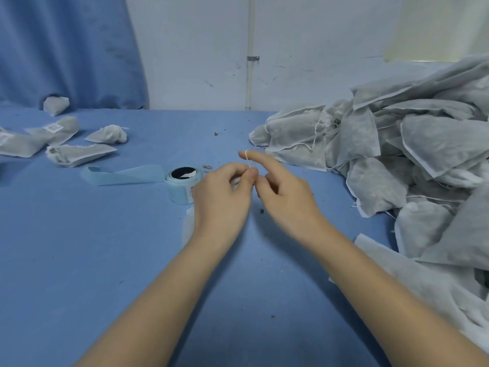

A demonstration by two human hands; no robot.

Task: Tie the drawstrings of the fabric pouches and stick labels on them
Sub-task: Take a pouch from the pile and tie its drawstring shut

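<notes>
Just right of the label roll, the left hand pinches a thin white drawstring between thumb and fingers. The right hand has the string looped around its raised forefinger, the other fingers curled. The pouch is mostly hidden under the left hand. Far right of the roll lies a heap of untied pouches; far left of it, finished pouches.

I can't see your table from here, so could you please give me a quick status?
Both hands on the drawstring: left hand pinching, right hand looped. Pouch under left wrist. Nothing in the way.
</notes>
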